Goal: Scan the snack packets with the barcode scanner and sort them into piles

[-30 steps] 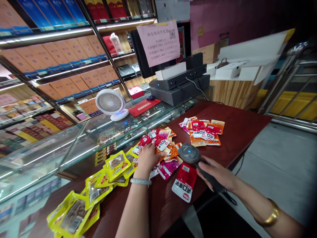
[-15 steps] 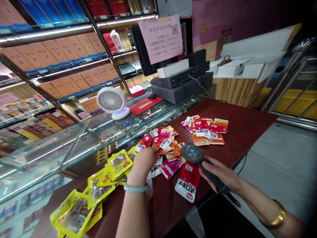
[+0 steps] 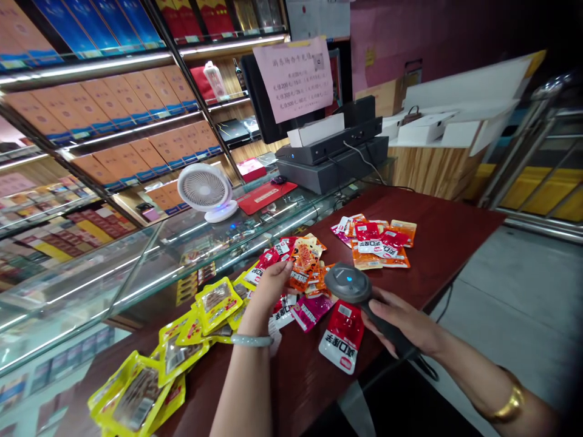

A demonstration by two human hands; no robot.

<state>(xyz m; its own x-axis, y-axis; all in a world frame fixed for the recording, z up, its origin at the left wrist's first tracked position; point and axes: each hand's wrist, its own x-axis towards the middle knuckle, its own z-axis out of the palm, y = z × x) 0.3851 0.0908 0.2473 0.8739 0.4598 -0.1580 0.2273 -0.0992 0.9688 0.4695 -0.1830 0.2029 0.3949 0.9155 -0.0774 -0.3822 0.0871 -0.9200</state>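
My left hand (image 3: 274,284) pinches an orange snack packet (image 3: 306,256), lifted over a pile of red, orange and purple packets. The barcode scanner (image 3: 348,283), dark grey with a small blue light, is gripped by its handle in my right hand (image 3: 401,318). Just below the scanner head lies a red and white packet (image 3: 342,337), its barcode label facing up. A purple packet (image 3: 311,312) rests between the two hands. Yellow-edged packets (image 3: 218,303) overlap in a row to the left of my left wrist.
A second heap of orange and red packets (image 3: 378,243) lies farther back on the dark red tabletop (image 3: 437,224). Along the left runs a glass counter (image 3: 150,267) with a white fan (image 3: 206,187). A monitor (image 3: 259,97) bearing a pink paper stands behind.
My left hand has risen slightly from the pile with an orange packet, whose patterned face now shows. The scanner has shifted a little to the left.
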